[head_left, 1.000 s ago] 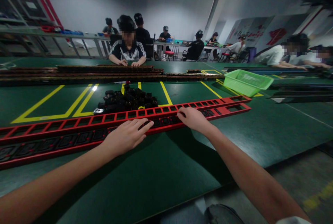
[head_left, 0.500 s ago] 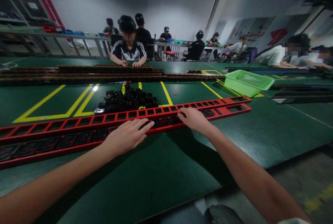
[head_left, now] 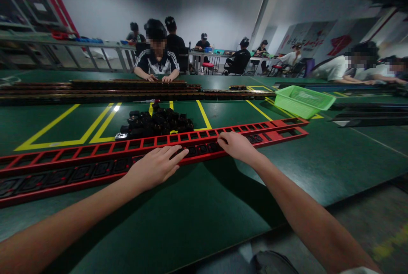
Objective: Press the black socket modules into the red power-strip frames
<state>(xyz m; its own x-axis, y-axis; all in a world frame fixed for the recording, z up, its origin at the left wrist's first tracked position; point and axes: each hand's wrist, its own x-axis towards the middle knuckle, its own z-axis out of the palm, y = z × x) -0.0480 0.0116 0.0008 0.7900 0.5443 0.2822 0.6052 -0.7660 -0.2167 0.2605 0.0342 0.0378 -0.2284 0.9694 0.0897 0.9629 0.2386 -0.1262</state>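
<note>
Two long red frames lie side by side across the green table. The near red frame [head_left: 105,177] holds a row of black parts [head_left: 81,172] in its slots; the far red frame [head_left: 66,159] shows open slots. My left hand [head_left: 157,164] rests palm down over the near frame, fingers spread, with nothing visible in it. Further right, my right hand [head_left: 235,145] is on the same frame, its fingers curled together at a black part; what they hold, if anything, is hidden. Behind the frames lies a heap of black parts [head_left: 159,120].
A green basket [head_left: 304,100] stands behind the frames' right end. Long dark strips [head_left: 105,91] lie across the table's far side, with more dark strips [head_left: 372,114] at right. A person [head_left: 157,59] sits opposite; other people are at tables behind and at right.
</note>
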